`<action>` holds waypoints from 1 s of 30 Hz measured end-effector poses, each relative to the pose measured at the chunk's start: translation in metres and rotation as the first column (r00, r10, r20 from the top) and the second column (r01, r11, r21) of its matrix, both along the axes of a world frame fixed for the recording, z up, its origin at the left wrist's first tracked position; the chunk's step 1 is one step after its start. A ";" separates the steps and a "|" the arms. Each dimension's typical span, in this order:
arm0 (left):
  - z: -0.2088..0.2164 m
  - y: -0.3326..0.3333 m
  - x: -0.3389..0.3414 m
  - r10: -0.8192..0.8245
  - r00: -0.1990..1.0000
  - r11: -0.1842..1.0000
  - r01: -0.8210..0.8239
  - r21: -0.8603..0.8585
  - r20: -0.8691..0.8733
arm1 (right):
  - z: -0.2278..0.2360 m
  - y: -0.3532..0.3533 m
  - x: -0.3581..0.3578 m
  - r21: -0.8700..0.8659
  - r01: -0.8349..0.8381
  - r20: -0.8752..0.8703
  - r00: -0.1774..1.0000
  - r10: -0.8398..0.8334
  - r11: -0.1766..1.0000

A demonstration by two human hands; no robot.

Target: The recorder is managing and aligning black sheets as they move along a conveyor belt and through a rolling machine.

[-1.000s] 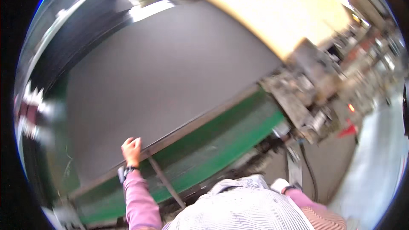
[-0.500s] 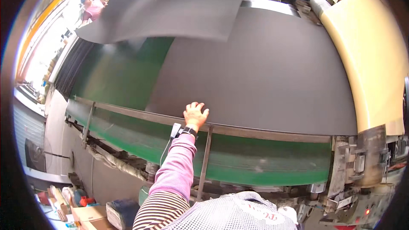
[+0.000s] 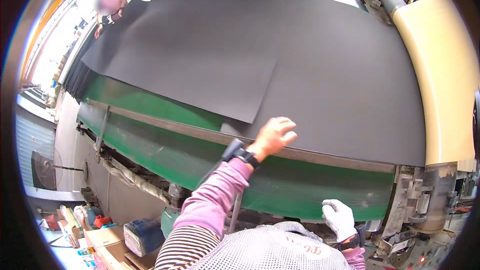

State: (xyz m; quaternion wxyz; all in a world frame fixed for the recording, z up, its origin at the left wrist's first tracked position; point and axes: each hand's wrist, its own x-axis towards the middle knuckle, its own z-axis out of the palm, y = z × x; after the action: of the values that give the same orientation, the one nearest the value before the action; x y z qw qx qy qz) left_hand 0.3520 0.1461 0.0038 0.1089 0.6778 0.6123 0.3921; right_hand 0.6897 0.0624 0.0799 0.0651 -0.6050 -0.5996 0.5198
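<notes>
My bare left hand (image 3: 274, 135) is open, fingers spread, over the near edge of a wide dark grey sheet (image 3: 345, 85), beside the metal rail (image 3: 330, 158). Whether it touches the sheet I cannot tell. A second dark grey sheet (image 3: 195, 55) lies to the left, its near right corner overlapping the first sheet. Under both shows a green belt (image 3: 150, 95). My right hand (image 3: 339, 218), in a white glove, is low in front of the belt's side; its fingers are loosely bent and nothing shows in them.
At the far left a person (image 3: 111, 0) stands by the second sheet's edge. A large yellowish roll (image 3: 440, 80) borders the right side, above machine parts (image 3: 415, 200). Cardboard boxes (image 3: 107, 242) and a dark blue container (image 3: 143, 236) are at lower left.
The left sheet, raised and blurred before, has come down over the green belt and the other sheet's edge. My left hand has moved right. My gloved right hand has come into view.
</notes>
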 end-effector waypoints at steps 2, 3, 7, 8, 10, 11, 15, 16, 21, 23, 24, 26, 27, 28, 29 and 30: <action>0.011 0.005 -0.067 0.182 0.973 0.983 -0.174 0.067 -0.140 | 0.000 0.011 0.003 -0.063 0.096 0.019 0.995 -0.095 0.993; 0.014 0.002 -0.104 0.300 0.867 0.953 -0.251 0.171 -0.397 | 0.000 0.017 0.003 -0.068 0.118 0.023 0.993 -0.117 0.991; -0.005 -0.018 -0.216 0.548 0.648 0.664 -0.722 -0.196 -0.529 | 0.002 0.047 -0.008 0.072 0.043 0.015 0.999 -0.044 0.996; -0.014 -0.024 -0.231 0.556 0.603 0.541 -0.785 -0.303 -0.572 | 0.002 0.057 -0.012 0.122 -0.009 0.046 0.999 0.004 0.992; -0.025 -0.030 -0.255 0.540 0.617 0.568 -0.769 -0.293 -0.573 | 0.002 0.077 -0.019 0.379 -0.136 0.047 0.991 0.128 0.915; -0.027 -0.036 -0.265 0.548 0.608 0.566 -0.775 -0.281 -0.575 | 0.001 0.088 -0.022 0.383 -0.127 0.025 0.992 0.127 0.915; -0.017 -0.063 -0.287 0.511 0.640 0.556 -0.755 -0.347 -0.574 | 0.003 0.121 -0.028 0.459 -0.149 0.118 0.987 0.106 0.876; -0.014 -0.068 -0.287 0.505 0.625 0.486 -0.776 -0.401 -0.595 | 0.000 0.130 -0.035 0.467 -0.125 0.101 0.991 0.088 0.875; -0.026 -0.068 -0.221 0.363 0.717 0.731 -0.615 -0.295 -0.595 | -0.023 0.171 -0.088 0.456 -0.344 0.262 0.933 0.246 0.821; -0.026 -0.061 -0.185 0.343 0.765 0.747 -0.574 -0.335 -0.545 | -0.030 0.180 -0.097 0.464 -0.383 0.385 0.899 0.207 0.799; -0.025 -0.057 -0.168 0.340 0.787 0.750 -0.557 -0.356 -0.514 | -0.032 0.185 -0.093 0.437 -0.372 0.401 0.896 0.193 0.819; -0.022 -0.049 -0.135 0.287 0.845 0.809 -0.466 -0.359 -0.451 | -0.034 0.194 -0.080 0.437 -0.410 0.500 0.850 0.163 0.801; -0.017 -0.045 -0.122 0.265 0.858 0.844 -0.427 -0.324 -0.439 | -0.034 0.199 -0.070 0.437 -0.442 0.515 0.837 0.186 0.783; -0.014 -0.040 -0.111 0.219 0.876 0.829 -0.399 -0.392 -0.429 | -0.034 0.202 -0.059 0.448 -0.436 0.517 0.839 0.172 0.781; -0.011 -0.036 -0.102 0.208 0.910 0.814 -0.365 -0.453 -0.360 | -0.035 0.206 -0.047 0.480 -0.409 0.521 0.845 0.124 0.776; -0.007 -0.032 -0.097 0.208 0.909 0.824 -0.362 -0.436 -0.362 | -0.035 0.210 -0.034 0.512 -0.381 0.520 0.851 0.074 0.770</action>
State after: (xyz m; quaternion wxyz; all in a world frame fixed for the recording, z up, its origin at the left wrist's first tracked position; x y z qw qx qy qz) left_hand 0.2546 0.1141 -0.0036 0.1241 0.5780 0.7964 0.1275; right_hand 0.6554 0.2722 0.0446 0.0392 -0.5806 -0.8003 0.1447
